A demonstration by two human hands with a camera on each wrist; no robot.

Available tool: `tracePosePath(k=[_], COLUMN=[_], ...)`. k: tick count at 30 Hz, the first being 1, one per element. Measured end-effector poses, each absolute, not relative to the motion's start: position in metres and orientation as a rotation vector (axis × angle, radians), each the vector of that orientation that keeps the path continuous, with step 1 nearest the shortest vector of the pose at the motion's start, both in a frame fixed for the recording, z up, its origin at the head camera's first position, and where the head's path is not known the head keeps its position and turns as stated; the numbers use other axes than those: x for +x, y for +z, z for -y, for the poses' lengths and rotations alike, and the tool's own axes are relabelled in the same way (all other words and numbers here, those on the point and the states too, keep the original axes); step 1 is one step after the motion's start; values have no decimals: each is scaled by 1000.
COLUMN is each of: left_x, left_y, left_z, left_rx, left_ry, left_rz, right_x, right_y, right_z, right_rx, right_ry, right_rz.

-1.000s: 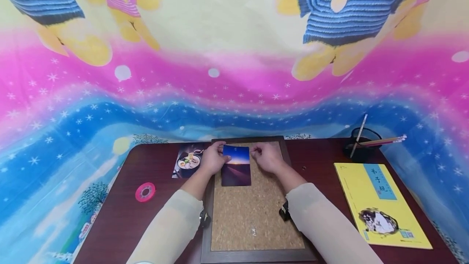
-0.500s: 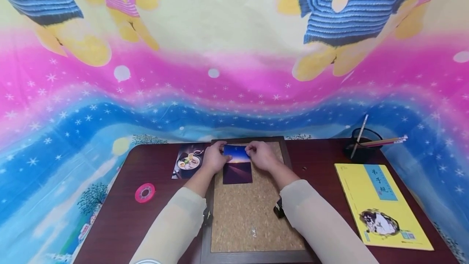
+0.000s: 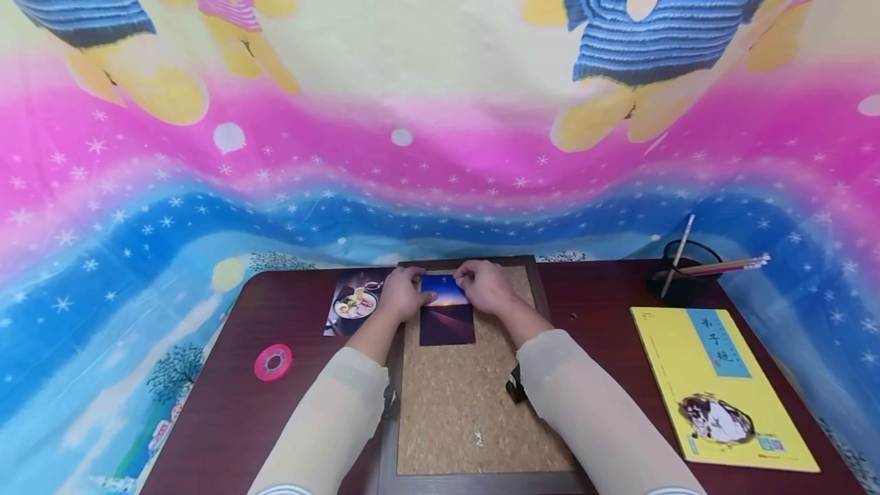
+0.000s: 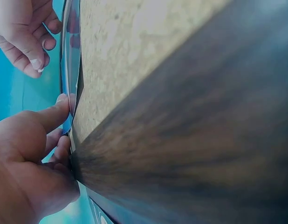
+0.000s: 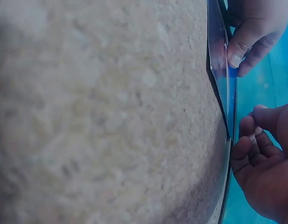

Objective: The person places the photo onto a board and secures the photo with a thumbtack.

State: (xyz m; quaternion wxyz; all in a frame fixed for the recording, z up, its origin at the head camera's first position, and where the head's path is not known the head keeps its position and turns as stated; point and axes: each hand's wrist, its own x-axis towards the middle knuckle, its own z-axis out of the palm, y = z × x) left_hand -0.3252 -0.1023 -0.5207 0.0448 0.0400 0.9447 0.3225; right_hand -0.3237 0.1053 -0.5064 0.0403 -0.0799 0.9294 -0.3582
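A photo of a sunset sky (image 3: 447, 325) lies near the top of a framed cork board (image 3: 474, 396). My left hand (image 3: 404, 295) pinches its left edge, with the thumb (image 4: 58, 114) on the front. My right hand (image 3: 486, 289) is over the photo's upper right corner. Its thumb and forefinger pinch a tiny white thing (image 4: 40, 70), too small to name. In the right wrist view, the photo (image 5: 221, 60) stands slightly bowed off the cork.
A ramen photo (image 3: 354, 304) and a pink ring-shaped case (image 3: 273, 362) lie left on the dark table (image 3: 220, 418). At right are a yellow book (image 3: 722, 388) and a black pencil holder (image 3: 681, 285). A small whitish thing (image 3: 478, 438) sits low on the cork.
My right hand has moved left, from beside the photo to over its upper right corner. The photo has shifted slightly right and up; my left hand keeps its grip.
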Motion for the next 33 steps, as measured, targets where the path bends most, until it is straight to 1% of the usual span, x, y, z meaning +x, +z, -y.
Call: tracePosePath(k=[21,33], left_x=[-324,-323], left_y=[-519,-519], left_z=[102,104], left_rx=[176,158], left_ry=[969,969], left_rz=[-2858,-2868], right_x=[-336,-350], right_y=[-515,-516], right_z=[-90,-80], right_rx=[-228,-247], right_ry=[-1082,-1017], right_rz=[-2840,-2828])
